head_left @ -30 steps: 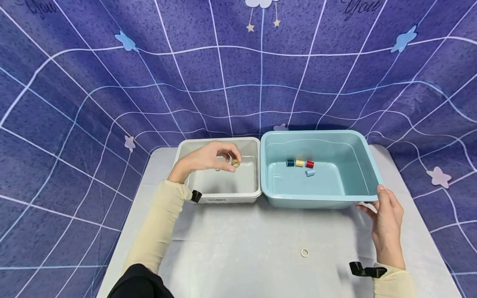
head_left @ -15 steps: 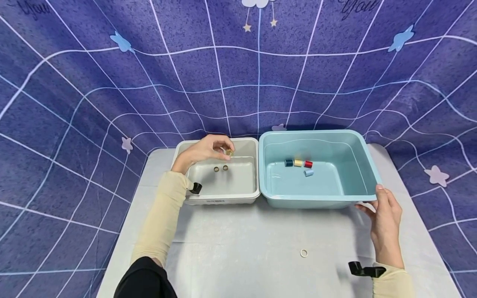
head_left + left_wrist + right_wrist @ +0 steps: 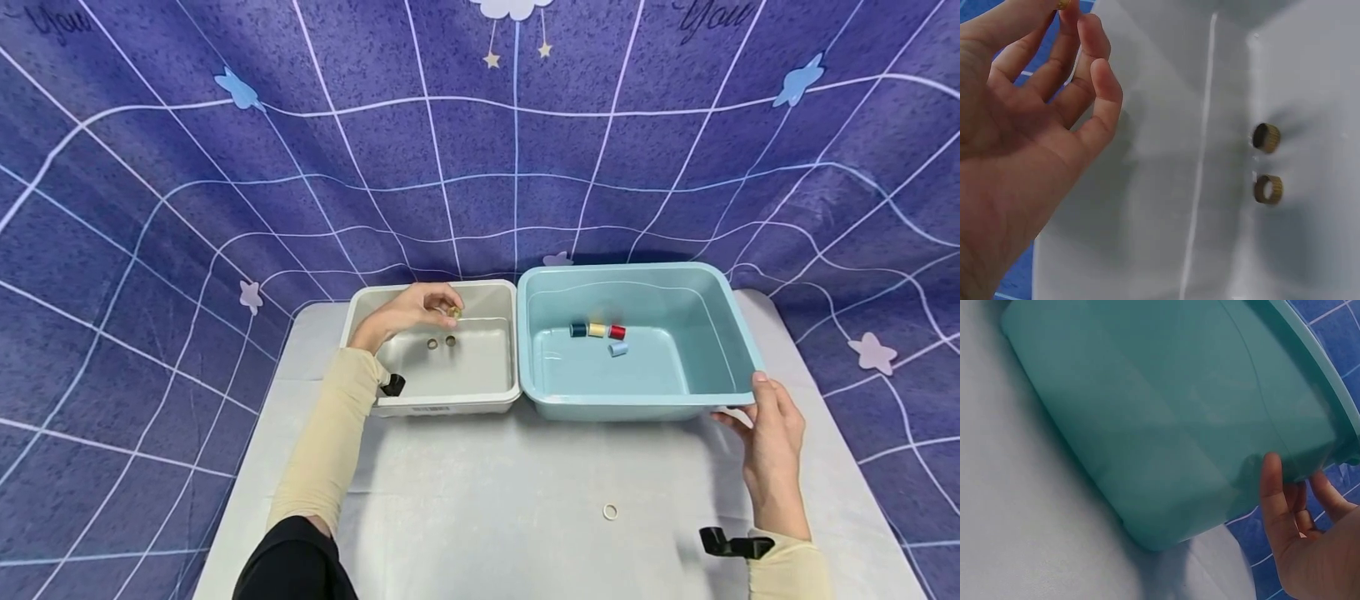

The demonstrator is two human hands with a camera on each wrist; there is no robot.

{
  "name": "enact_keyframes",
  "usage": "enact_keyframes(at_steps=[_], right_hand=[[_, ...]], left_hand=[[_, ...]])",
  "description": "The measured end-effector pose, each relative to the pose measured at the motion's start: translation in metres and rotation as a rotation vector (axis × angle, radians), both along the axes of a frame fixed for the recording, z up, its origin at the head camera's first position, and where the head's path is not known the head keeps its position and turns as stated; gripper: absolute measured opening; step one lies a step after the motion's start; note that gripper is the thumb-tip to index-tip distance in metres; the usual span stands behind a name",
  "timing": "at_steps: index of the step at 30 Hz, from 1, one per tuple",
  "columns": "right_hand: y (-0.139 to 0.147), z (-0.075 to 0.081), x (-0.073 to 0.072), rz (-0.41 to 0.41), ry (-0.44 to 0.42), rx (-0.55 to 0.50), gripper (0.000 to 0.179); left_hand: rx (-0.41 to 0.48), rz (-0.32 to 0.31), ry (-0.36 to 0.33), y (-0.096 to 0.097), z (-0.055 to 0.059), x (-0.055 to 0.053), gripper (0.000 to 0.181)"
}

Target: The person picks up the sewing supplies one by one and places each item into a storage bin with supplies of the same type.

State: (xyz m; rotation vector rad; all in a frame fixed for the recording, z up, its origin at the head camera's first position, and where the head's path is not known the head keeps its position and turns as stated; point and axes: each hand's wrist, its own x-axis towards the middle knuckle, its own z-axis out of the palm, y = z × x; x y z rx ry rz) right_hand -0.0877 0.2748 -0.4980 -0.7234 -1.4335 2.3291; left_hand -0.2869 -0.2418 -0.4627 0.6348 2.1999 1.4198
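Above the grey bin (image 3: 480,385), my left hand (image 3: 411,312) pinches a small gold-coloured ring (image 3: 453,312) between thumb and fingertips. Only a sliver of this gold ring (image 3: 1063,4) shows at the top edge of the left wrist view. Two brass-coloured ribbed rings (image 3: 1267,137) lie apart from each other on the bin's floor, below the hand. My right hand (image 3: 776,454) grips the front right corner of the light blue bin (image 3: 600,398), its thumb on the rim. In the right wrist view, fingers (image 3: 1271,487) touch the outside of that bin.
Inside the blue bin lie several thread spools: dark green, yellow, a red spool (image 3: 617,332) and a light blue spool (image 3: 618,349). A pale ring (image 3: 610,512) lies on the white table (image 3: 480,500) in front. Purple patterned cloth (image 3: 480,142) hangs behind both bins.
My left hand has shifted left and slightly back with the gold ring, bringing both brass-coloured rings on the bin floor into plain view. My right hand keeps its hold on the blue bin.
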Motion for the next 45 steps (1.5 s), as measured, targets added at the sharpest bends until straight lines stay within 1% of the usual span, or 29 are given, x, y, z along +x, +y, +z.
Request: enact_keyframes(at_steps=[4, 7, 9, 12, 17, 20, 23, 25, 28, 33, 39, 42, 45], right_hand=[[-0.001, 0.000, 0.000, -0.002, 0.000, 0.001, 0.023], [0.000, 0.000, 0.000, 0.000, 0.009, 0.003, 0.023], [0.000, 0.000, 0.000, 0.002, 0.017, 0.006, 0.023], [0.000, 0.001, -0.001, 0.006, 0.018, 0.015, 0.023], [-0.001, 0.000, -0.001, -0.004, 0.003, 0.019, 0.025], [-0.002, 0.000, -0.001, -0.007, -0.005, 0.015, 0.027], [-0.002, 0.000, -0.001, -0.006, -0.010, 0.018, 0.027], [-0.002, -0.001, -0.002, -0.001, -0.013, 0.022, 0.027], [-0.002, -0.002, -0.001, 0.005, -0.011, 0.022, 0.026], [-0.002, -0.002, -0.001, -0.010, 0.005, 0.027, 0.025], [-0.002, -0.002, -0.001, -0.015, 0.004, 0.024, 0.024], [-0.002, -0.003, 0.000, -0.015, -0.004, 0.022, 0.024], [-0.002, -0.003, 0.000, -0.010, -0.008, 0.024, 0.025]], left_hand=[[-0.014, 0.013, 0.004, -0.003, -0.010, -0.003, 0.036], [-0.040, 0.003, 0.024, -0.001, -0.014, -0.006, 0.034], [-0.066, -0.005, 0.024, 0.001, -0.017, -0.006, 0.032], [-0.106, -0.025, 0.014, 0.005, -0.019, -0.005, 0.030], [-0.161, -0.031, -0.007, 0.011, -0.027, -0.004, 0.030], [-0.188, -0.020, -0.003, 0.014, -0.035, -0.006, 0.034], [-0.202, -0.009, 0.015, 0.017, -0.043, -0.006, 0.031], [-0.212, -0.009, 0.041, 0.020, -0.050, -0.005, 0.027], [-0.232, -0.019, 0.097, 0.022, -0.059, -0.004, 0.022], [-0.303, -0.042, 0.196, 0.026, -0.063, -0.005, 0.019], [-0.448, -0.096, 0.380, 0.028, -0.068, -0.009, 0.019], [-0.534, -0.144, 0.460, 0.029, -0.068, -0.011, 0.018], [-0.625, -0.202, 0.519, 0.032, -0.067, -0.012, 0.019]])
